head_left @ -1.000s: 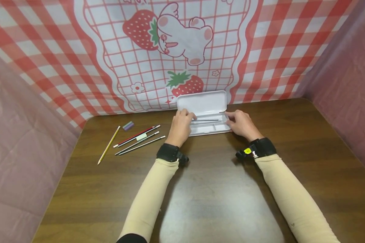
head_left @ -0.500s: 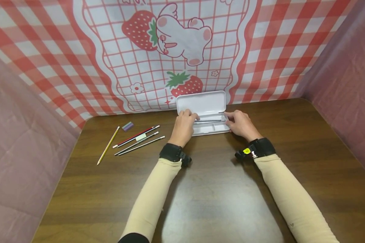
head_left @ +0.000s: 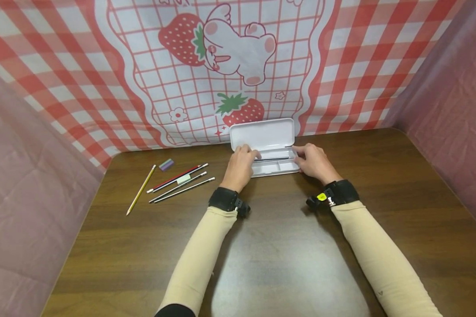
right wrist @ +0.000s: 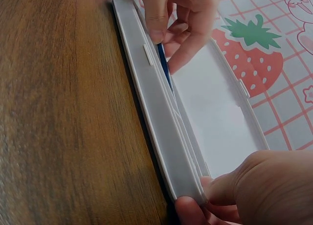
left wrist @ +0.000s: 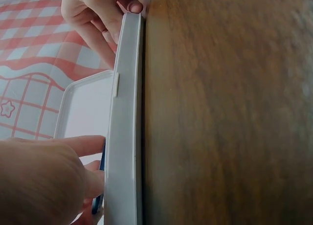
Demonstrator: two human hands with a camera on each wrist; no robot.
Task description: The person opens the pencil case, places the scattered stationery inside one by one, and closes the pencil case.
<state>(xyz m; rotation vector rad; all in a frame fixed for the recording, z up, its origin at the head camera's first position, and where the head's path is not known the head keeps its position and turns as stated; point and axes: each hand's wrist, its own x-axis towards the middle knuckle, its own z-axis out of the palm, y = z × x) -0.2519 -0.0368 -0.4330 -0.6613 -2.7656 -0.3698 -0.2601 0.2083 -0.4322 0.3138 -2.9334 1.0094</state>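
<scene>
A white pencil case (head_left: 262, 133) stands with its lid raised near the back of the table. My left hand (head_left: 239, 168) reaches over its left part and pinches a dark blue pencil (right wrist: 164, 63) between thumb and fingers. That pencil lies lengthwise in the case's long rear compartment, its left end hidden by the hand. At the case's right end, my right hand (head_left: 316, 164) grips the wall, thumb and fingers on either side of the corner in the right wrist view.
Left of the case lie a yellow pencil (head_left: 141, 189), a red pencil (head_left: 173, 178) and several dark pencils. A pale green eraser (head_left: 184, 179) rests among them. Behind them sits a purple striped eraser (head_left: 167, 164). A checked cloth (head_left: 357, 66) hangs behind the table.
My left hand has shifted slightly right with the dark blue pencil. The pencil now sits lower in the case, close to the divider. My right hand has stayed on the case's end.
</scene>
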